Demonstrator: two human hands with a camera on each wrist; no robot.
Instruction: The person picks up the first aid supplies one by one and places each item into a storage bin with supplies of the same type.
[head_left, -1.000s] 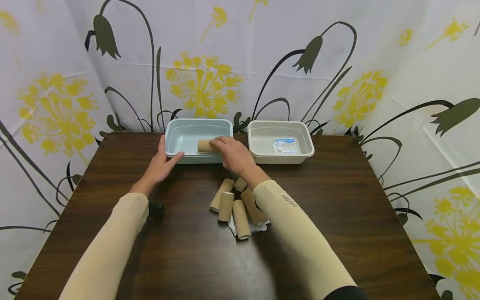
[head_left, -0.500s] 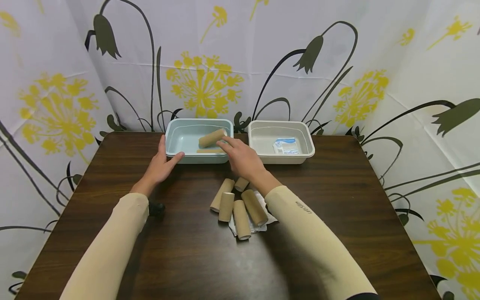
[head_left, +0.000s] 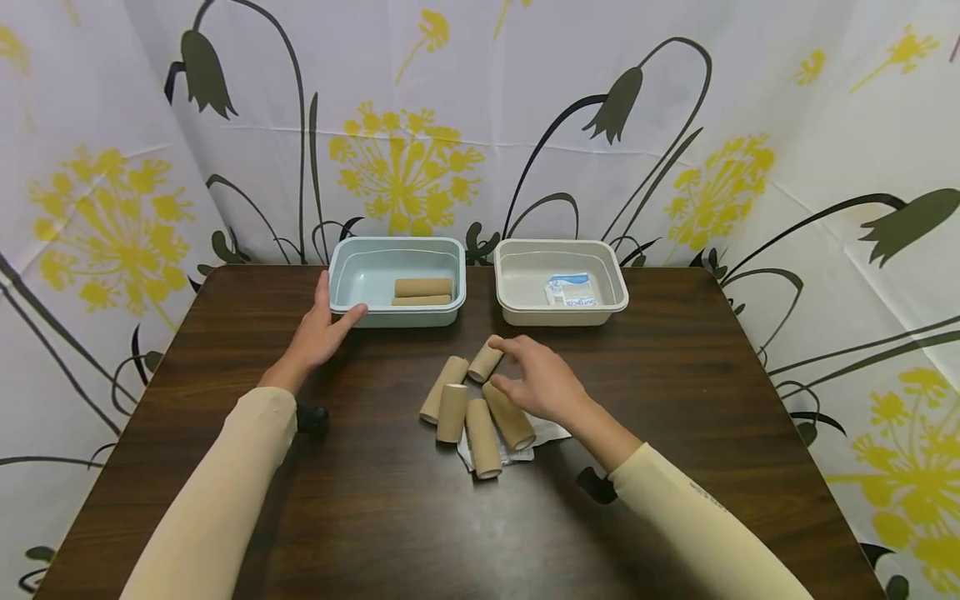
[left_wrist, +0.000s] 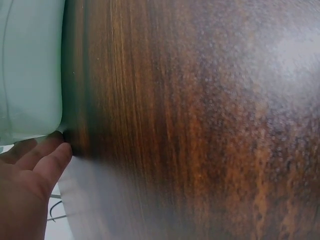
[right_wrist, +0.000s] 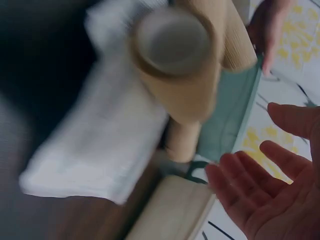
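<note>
My left hand (head_left: 314,335) rests against the left end of a light blue plastic bin (head_left: 397,317), thumb at its front rim. In the left wrist view its fairly straight fingers (left_wrist: 52,162) touch the bin's corner. Two cardboard tubes (head_left: 423,288) lie inside that bin. My right hand (head_left: 542,381) hovers over the right side of a pile of several cardboard tubes, its fingers spread and holding nothing. Nearest to it are a short tube (head_left: 486,358) and a wider tube (head_left: 509,419). In the right wrist view a tube (right_wrist: 185,85) shows its round end.
Crumpled white paper (head_left: 550,430) lies under the pile on the dark wooden table (head_left: 360,500). To the right of the blue bin stands a cream bin (head_left: 561,317) holding a blue-and-white packet (head_left: 572,290). A flowered curtain (head_left: 405,50) hangs behind the table.
My right hand released a cardboard tube in the blue bin, where it settled beside another, then moved back and right to the pile. My left hand stayed at the bin.
</note>
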